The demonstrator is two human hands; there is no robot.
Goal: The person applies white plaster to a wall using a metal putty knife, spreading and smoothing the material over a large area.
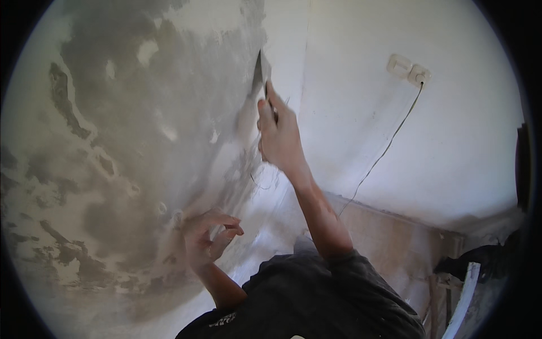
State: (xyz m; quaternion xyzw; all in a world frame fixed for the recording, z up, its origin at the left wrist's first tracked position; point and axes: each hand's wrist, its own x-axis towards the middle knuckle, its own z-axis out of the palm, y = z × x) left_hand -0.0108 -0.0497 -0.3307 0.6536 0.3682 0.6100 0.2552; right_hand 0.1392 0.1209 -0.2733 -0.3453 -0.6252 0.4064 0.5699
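My right hand (pixel 282 140) is closed around the handle of a putty knife (pixel 259 72), its arm stretched up and forward. The thin blade points upward and lies at or very near the grey, patchy wall (pixel 164 73), close to the corner with the white wall. Lower and to the left, my left hand (pixel 208 231) hovers in front of the same patchy wall. Its fingers are loosely bent, with a gap between thumb and forefinger and nothing seen between them. Whether it touches the wall I cannot tell.
On the white wall (pixel 361 130) at right sits a double socket (pixel 409 69) with a plug in it. A thin cable (pixel 386 148) runs down from there to the floor (pixel 384 237). A pale bar (pixel 464 299) and dark cloth-like stuff (pixel 480 261) are at the lower right.
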